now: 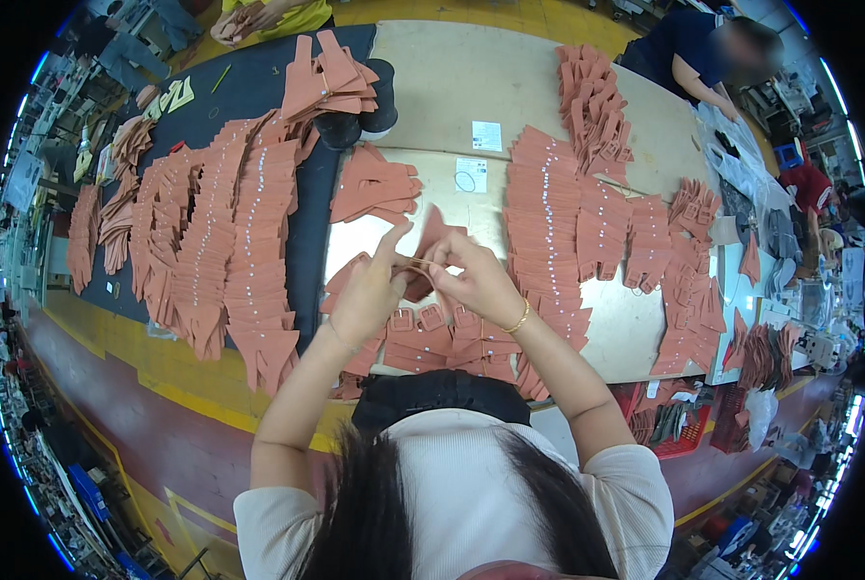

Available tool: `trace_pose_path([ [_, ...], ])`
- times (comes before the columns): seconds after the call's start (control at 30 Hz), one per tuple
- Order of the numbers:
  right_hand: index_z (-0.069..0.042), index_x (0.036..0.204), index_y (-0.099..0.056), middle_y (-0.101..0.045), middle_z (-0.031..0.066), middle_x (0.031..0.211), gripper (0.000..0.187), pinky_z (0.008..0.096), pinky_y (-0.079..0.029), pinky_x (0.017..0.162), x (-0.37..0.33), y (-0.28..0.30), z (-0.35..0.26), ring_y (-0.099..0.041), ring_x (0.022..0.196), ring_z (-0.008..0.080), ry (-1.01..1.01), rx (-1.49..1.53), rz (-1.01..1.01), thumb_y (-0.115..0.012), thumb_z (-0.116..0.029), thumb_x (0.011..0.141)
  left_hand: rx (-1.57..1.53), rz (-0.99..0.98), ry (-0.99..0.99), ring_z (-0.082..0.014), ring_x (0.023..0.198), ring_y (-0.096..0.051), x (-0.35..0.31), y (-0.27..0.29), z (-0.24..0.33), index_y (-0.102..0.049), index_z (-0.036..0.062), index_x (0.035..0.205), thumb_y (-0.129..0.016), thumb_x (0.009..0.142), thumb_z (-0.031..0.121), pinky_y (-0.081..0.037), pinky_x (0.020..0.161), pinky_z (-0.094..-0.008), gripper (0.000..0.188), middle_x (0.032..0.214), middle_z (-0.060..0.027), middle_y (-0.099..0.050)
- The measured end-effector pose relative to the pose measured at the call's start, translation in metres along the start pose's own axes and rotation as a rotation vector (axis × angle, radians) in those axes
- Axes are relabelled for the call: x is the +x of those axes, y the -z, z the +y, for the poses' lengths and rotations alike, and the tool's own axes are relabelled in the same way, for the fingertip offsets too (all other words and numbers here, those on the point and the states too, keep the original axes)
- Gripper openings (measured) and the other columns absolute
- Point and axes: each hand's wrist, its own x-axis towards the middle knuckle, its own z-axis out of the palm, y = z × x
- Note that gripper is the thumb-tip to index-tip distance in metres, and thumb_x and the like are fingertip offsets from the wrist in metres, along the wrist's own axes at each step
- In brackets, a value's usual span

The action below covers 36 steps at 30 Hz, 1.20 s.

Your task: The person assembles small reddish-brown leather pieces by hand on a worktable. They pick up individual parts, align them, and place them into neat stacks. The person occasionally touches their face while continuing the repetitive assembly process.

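Band [418,260], thin and tan, stretches between the left hand [372,295] and the right hand [481,285]; bent left fingers hold one end, while the right thumb and forefinger pinch the other. A salmon piece [436,228] stands up just beyond the band, partly hidden by the fingers, and I cannot tell whether either hand also grips it. A bracelet [519,316] circles the right wrist. Beyond the band and a little left lies a loose stack [376,186] of salmon pieces; on its near side, toward the body, are more pieces with square frames [433,317]. Well to the right of the band runs a long overlapping row [546,222] dotted with white, with shorter rows [601,232] farther right. Left of the band, a dark cloth [313,242] bears several more rows [263,222]. Farther beyond the band rest two paper sheets [486,135], and past them, to the far right, a person in a dark top [679,48] leans at the table's edge.
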Motion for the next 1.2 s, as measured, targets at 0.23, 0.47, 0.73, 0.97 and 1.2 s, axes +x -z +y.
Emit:
trace_pose_path([
  [0.23,-0.006,0.091,-0.054,-0.062,0.0041,0.075,0.021,0.0245,-0.046,0.054,0.004,0.023,0.006,-0.054,0.054,0.0092,-0.336,0.308,-0.348,-0.055,-0.026,0.095,0.324,-0.143,-0.083,-0.0402,0.084,-0.062,-0.004,-0.009,-0.013,-0.049,0.0037,0.126,-0.053,0.081,-0.002,-0.049,0.074,-0.0474,0.046,0.092,-0.0213,-0.065],
  [0.47,-0.006,0.099,-0.045,-0.06,0.0115,0.105,0.01,0.0237,-0.048,0.056,-0.016,0.041,0.096,-0.05,0.058,0.009,-0.555,1.302,0.569,-0.046,-0.016,0.1,-0.237,-0.003,0.275,-0.0144,0.077,-0.059,0.002,0.005,-0.025,-0.06,-0.0018,0.096,-0.061,0.079,-0.002,-0.046,0.067,-0.0251,0.016,0.084,-0.0082,-0.064],
  [0.73,-0.002,0.083,-0.065,-0.059,0.012,0.094,0.016,0.0361,-0.047,0.074,-0.085,0.009,0.166,-0.056,0.076,0.0235,-0.54,-0.203,0.415,-0.066,-0.017,0.085,-1.237,0.104,0.715,-0.0175,0.093,-0.062,0.007,0.005,-0.07,-0.051,0.0076,0.121,-0.06,0.084,-0.002,-0.052,0.086,-0.0325,0.039,0.111,-0.0046,-0.061],
  [0.97,0.002,0.086,-0.065,-0.06,0.0177,0.075,0.025,0.0444,-0.049,0.077,-0.059,-0.025,0.178,-0.061,0.095,0.0344,-0.755,-0.395,-0.026,-0.071,-0.021,0.077,-1.461,0.06,0.897,-0.0207,0.111,-0.054,0.078,-0.048,-0.097,-0.05,0.0097,0.121,-0.056,0.085,-0.005,-0.048,0.096,-0.0361,0.04,0.118,-0.0057,-0.055],
  [1.2,0.0,0.104,-0.064,-0.068,0.0184,0.09,0.036,0.039,-0.052,0.075,-0.019,0.014,0.192,-0.066,0.086,0.0304,-0.674,-0.345,0.161,-0.07,-0.026,0.079,-1.649,0.088,0.712,-0.0233,0.106,-0.056,0.294,-0.12,-0.102,-0.051,0.005,0.114,-0.054,0.086,-0.005,-0.046,0.099,-0.0406,0.029,0.113,-0.008,-0.057],
])
